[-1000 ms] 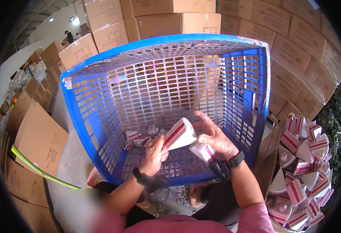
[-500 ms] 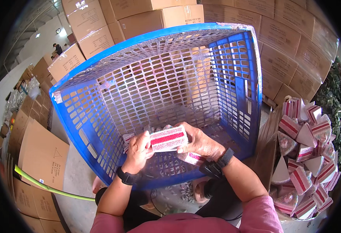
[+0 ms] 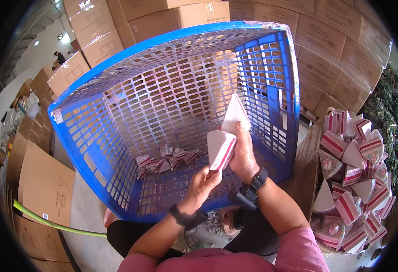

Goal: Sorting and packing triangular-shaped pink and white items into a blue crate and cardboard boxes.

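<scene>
Two toy cake slices, white with pink glittery edges, are held over the blue crate point(image 3: 174, 212). My left hand point(image 3: 203, 185) pinches the lower end of the nearer cake slice point(image 3: 221, 149), whose red middle stripe faces right. My right hand point(image 3: 245, 154) is closed around the farther cake slice point(image 3: 235, 116), its pointed end up and the thumb on its pale flat face. The two slices overlap, and my right hand's fingers are mostly hidden behind them. A small heap of similar slices point(image 3: 165, 163) lies on the crate's bottom, left of my hands.
At the right, a large pile of cake slices point(image 3: 353, 181) stands beside a brown cardboard edge point(image 3: 304, 158). Stacked cartons point(image 3: 319, 59) rise behind the crate, with another carton point(image 3: 45, 186) at the left. A yellow-green strap point(image 3: 49, 222) curves near the floor. Dark green foliage stands far right.
Both hands have turned the slices and shifted right. A second slice now shows upright in my right hand, my left hand has dropped lower, and the heap in the crate is uncovered.
</scene>
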`<state>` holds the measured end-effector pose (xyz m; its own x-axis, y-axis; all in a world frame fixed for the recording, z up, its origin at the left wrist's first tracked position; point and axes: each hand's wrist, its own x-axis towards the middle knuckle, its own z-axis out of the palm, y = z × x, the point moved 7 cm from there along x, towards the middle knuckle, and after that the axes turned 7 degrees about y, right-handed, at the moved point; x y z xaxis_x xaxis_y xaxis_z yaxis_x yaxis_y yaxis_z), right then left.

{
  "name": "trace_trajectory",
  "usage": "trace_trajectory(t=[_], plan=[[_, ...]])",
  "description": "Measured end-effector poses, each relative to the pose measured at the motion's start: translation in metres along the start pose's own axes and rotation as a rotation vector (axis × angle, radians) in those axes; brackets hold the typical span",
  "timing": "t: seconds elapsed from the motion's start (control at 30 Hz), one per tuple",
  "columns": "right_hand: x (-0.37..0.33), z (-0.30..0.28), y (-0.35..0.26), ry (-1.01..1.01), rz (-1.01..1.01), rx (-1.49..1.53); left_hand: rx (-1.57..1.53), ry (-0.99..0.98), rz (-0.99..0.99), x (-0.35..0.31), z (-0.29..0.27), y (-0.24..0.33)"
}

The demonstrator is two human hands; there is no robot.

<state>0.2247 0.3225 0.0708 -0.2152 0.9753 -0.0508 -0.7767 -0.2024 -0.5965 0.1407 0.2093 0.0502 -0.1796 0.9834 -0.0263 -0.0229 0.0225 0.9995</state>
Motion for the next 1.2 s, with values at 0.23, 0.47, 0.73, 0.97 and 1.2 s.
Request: trace_trajectory(t=[0.23, 0.47, 0.73, 0.97, 1.2], plan=[[-0.007, 0.009, 0.002, 0.079, 0.039, 0.079, 0.419, 0.251, 0.52, -0.006, 0.011, 0.026], [-0.02, 0.038, 0.002, -0.156, 0.405, 0.066, 1.086, -0.176, 1.008, -0.018, 0.035, 0.039], [0.008, 0.121, -0.244, 0.0, -0.782, -0.281, 0.902, -0.267, 0.667, 0.002, 0.032, 0.031], [-0.071, 0.076, -0.481, 0.204, -1.212, -1.332, 0.857, -0.395, 0.473, 0.013, 0.01, -0.013], [-0.133, -0.11, -0.563, 0.635, -0.681, -2.242, 0.984, -0.306, 0.185, 0.012, -0.033, -0.06]])
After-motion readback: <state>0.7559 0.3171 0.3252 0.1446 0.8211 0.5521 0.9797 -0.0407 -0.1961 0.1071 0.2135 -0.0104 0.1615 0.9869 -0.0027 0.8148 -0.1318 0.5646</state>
